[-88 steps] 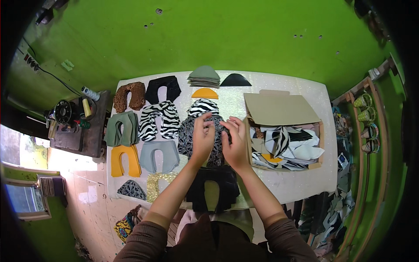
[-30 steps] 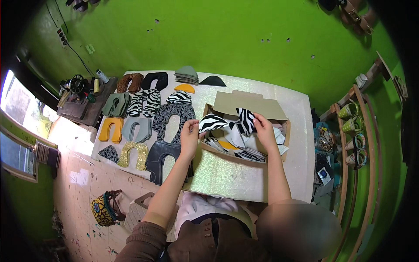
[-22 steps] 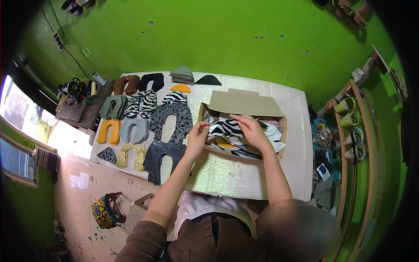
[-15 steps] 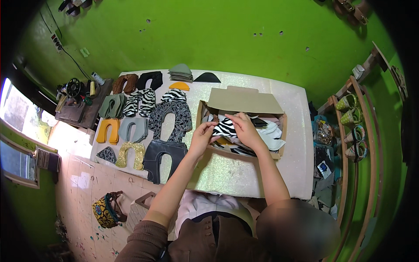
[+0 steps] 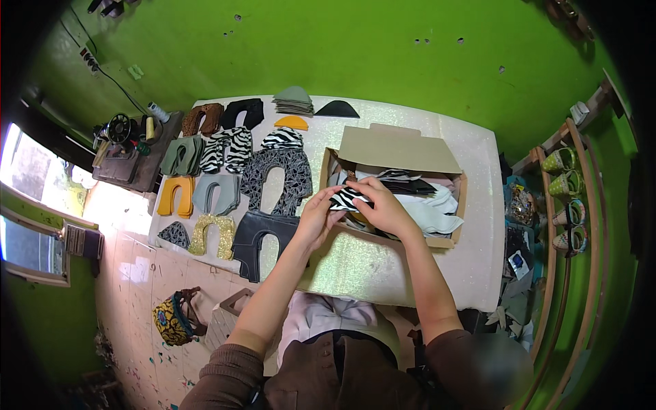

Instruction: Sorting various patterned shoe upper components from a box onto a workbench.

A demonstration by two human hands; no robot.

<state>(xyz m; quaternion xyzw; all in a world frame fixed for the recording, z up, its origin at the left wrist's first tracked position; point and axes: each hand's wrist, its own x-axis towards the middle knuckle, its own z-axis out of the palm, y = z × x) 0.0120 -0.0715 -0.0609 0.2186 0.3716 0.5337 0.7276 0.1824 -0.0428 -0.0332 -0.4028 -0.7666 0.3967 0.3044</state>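
Both my hands are closed on black-and-white zebra-print cut pieces [image 5: 350,198], held over the left part of an open cardboard box [image 5: 402,148]. My left hand [image 5: 320,217] grips their left edge, and my right hand [image 5: 384,207] has the right edge, with its fingers across the top. How many pieces are between the fingers is hidden. Inside the box lie white pieces [image 5: 437,213], black pieces [image 5: 410,185] and more zebra print. A small brown piece [image 5: 351,175] shows just beyond my fingertips.
Left of the box, U-shaped cut pieces lie in stacks, among them gold glitter [image 5: 212,236], dark grey [image 5: 256,236] and yellow [image 5: 176,196]. Grey-green half-round pieces [image 5: 293,101] sit at the far edge. A sewing machine [image 5: 119,130] stands left; a wooden shoe rack [image 5: 577,198] is right.
My hands have drawn together and turned the zebra-print pieces, so less of the print shows between them. The whole view has shifted slightly.
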